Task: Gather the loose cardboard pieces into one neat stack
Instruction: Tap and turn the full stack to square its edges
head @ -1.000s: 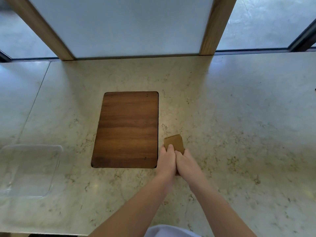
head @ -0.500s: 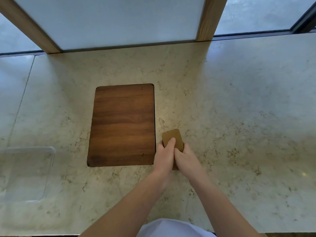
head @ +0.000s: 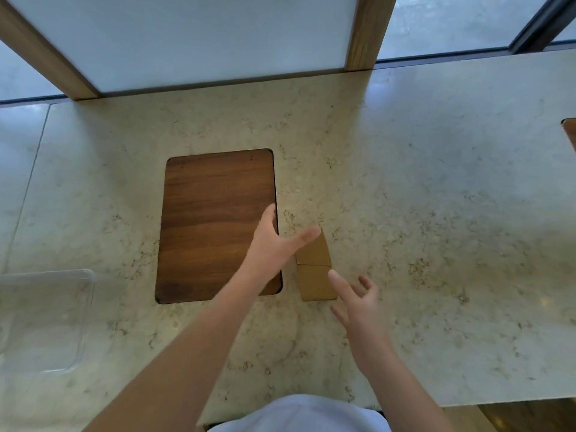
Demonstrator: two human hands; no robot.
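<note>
A small stack of brown cardboard pieces stands on the marble counter just right of the wooden board. A top face and a front side of it show, with a seam between them. My left hand hovers over its left edge with fingers spread and straight, holding nothing; one finger reaches across the stack's far corner. My right hand is at the stack's near right corner, fingers relaxed and apart, also holding nothing. Whether either hand touches the cardboard is not clear.
A dark wooden board lies on the counter left of the stack. A clear plastic container sits at the near left. Another wooden piece pokes in at the right edge. Window frames run along the back.
Both hands were pressed together on the cardboard; now they have let go and spread apart, the left moving left and forward, the right back and to the right. The stack stays put.
</note>
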